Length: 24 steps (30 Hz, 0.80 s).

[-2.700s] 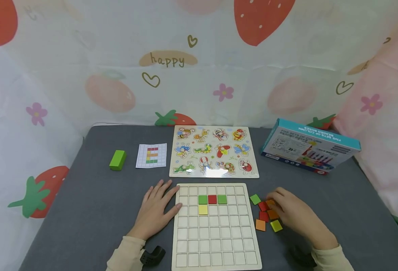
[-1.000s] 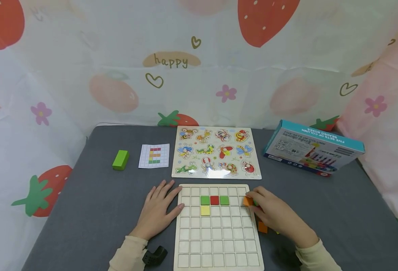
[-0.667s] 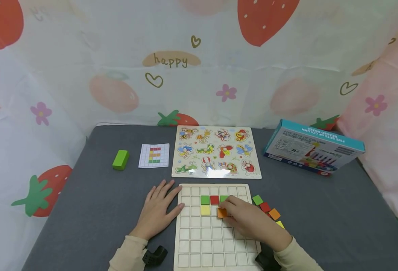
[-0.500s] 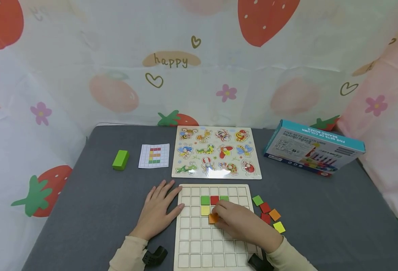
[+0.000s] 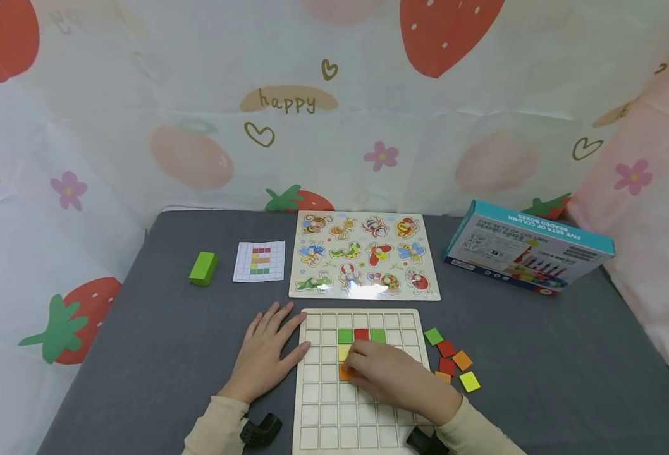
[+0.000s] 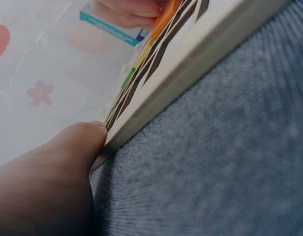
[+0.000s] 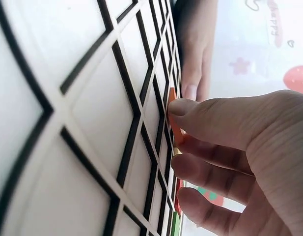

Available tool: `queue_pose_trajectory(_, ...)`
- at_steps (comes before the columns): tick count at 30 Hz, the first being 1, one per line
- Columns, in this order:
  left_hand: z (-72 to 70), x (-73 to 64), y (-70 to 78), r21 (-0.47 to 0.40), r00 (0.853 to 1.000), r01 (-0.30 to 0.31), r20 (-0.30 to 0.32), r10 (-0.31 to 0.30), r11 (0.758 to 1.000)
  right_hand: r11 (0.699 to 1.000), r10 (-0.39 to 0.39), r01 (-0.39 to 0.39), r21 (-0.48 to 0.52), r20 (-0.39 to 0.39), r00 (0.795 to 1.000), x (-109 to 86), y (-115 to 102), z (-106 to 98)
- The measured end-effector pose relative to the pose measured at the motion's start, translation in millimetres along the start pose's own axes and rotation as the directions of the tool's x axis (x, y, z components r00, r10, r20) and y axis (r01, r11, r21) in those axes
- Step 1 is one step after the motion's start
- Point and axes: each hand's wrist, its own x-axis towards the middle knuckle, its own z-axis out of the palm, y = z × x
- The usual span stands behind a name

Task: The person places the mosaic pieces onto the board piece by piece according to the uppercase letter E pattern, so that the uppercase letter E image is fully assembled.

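My right hand (image 5: pixel 388 373) pinches an orange square tile (image 5: pixel 344 373) between thumb and fingers, right at the cell below the yellow tile (image 5: pixel 343 352) on the white grid board (image 5: pixel 329 414). In the right wrist view the thumb presses the edge of the orange tile (image 7: pixel 174 118). Along the board's second row lie a green tile (image 5: pixel 344 335), a red tile (image 5: pixel 361 334) and another green tile (image 5: pixel 377 335). My left hand (image 5: pixel 263 360) rests with fingers spread at the board's left edge; its thumb (image 6: pixel 80 142) touches the edge in the left wrist view.
Several loose tiles lie right of the board, among them a yellow one (image 5: pixel 470 382) and a green one (image 5: pixel 434 336). Behind are a pattern card (image 5: pixel 243 262), a green block (image 5: pixel 203 268), an insect puzzle board (image 5: pixel 363 268) and a box (image 5: pixel 528 253).
My right hand has picked an orange tile from the loose ones and carried it left over the board to the cell below the yellow tile. The left hand has stayed at the board's edge.
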Motion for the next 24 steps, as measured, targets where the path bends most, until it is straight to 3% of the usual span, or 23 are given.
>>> queue_pose_trajectory(13, -2.3, 1.0, 2.4, 0.007, 1.000, 0.005, 0.003, -0.005, 1.000, 0.999, 0.009, -0.009, -0.031, 0.009, 1.000, 2.1, -3.1, -0.7)
queue_pose_trajectory(24, -1.1, 0.2, 1.1, 0.002, 1.000, -0.007, -0.009, 0.007, 1.000, 0.999, -0.028, 0.028, -0.016, -0.011, 1.000, 3.8, 3.3, 0.3)
